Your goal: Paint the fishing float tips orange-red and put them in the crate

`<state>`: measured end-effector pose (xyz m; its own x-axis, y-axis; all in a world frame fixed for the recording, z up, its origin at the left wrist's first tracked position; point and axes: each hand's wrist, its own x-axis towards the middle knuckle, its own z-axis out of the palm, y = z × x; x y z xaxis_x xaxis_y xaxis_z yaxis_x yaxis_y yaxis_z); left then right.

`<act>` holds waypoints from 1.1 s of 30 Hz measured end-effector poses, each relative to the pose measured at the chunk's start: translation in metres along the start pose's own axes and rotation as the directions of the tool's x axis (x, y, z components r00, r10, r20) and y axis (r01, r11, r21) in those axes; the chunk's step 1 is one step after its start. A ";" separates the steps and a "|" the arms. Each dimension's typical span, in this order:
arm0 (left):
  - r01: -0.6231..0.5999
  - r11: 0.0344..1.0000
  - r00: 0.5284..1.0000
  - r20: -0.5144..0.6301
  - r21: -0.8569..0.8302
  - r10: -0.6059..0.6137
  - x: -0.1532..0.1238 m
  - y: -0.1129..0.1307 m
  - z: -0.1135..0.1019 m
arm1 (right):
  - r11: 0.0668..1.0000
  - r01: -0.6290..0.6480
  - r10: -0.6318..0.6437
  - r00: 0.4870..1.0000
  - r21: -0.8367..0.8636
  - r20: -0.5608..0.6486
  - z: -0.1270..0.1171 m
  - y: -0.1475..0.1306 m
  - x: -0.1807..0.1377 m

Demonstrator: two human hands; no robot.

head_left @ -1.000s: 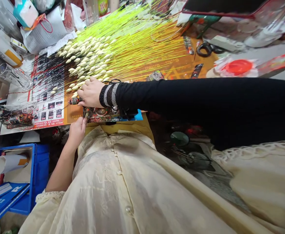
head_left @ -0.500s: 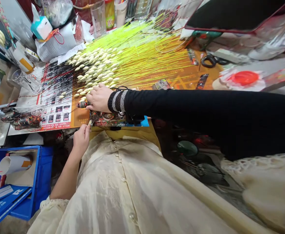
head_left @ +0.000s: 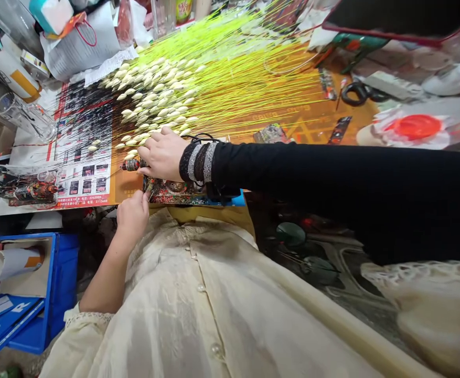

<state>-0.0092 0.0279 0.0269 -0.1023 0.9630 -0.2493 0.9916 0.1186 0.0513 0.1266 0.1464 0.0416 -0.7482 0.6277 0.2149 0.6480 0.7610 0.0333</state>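
My right hand (head_left: 162,155), in a black sleeve with a striped cuff, rests closed on the table edge and pinches a small dark patterned bead-like piece (head_left: 130,165). Just below it, my left hand (head_left: 132,215) is closed in a pinch on a small thing at the corner of a patterned sheet (head_left: 174,191); I cannot make out what it holds. Behind the right hand lies a wide fan of thin yellow-green sticks (head_left: 230,73) with white oval tips (head_left: 154,92). A printed leaflet (head_left: 82,152) covers the table to the left.
A blue crate (head_left: 56,286) with a paper roll (head_left: 9,262) stands at the lower left. A glass (head_left: 21,115) lies at the left edge. Black scissors (head_left: 359,93) and a red lid (head_left: 414,126) sit at the right. Clutter lines the back.
The view shifted a little. My left hand has moved up closer to the patterned sheet's corner. My right hand keeps its place with the bead-like piece.
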 end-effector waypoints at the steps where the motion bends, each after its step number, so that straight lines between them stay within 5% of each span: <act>1: -0.008 1.000 1.000 0.013 -0.001 0.008 0.001 0.000 -0.001 | 1.000 -0.001 0.001 1.000 -0.001 -0.004 0.000 0.000 0.000; 14: -0.134 0.991 0.991 -0.029 -0.027 0.133 0.003 -0.013 0.009 | 1.000 -0.016 0.016 0.999 0.004 0.040 -0.008 -0.001 0.000; 33: -0.170 0.906 0.983 -0.134 -0.387 0.127 -0.003 -0.020 0.022 | 0.999 0.015 -0.016 0.999 0.038 0.041 -0.005 0.003 0.000</act>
<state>-0.0266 0.0177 0.0049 0.0151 0.9939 -0.1094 0.8854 0.0375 0.4633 0.1290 0.1476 0.0468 -0.7638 0.6214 0.1746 0.6311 0.7757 -0.0003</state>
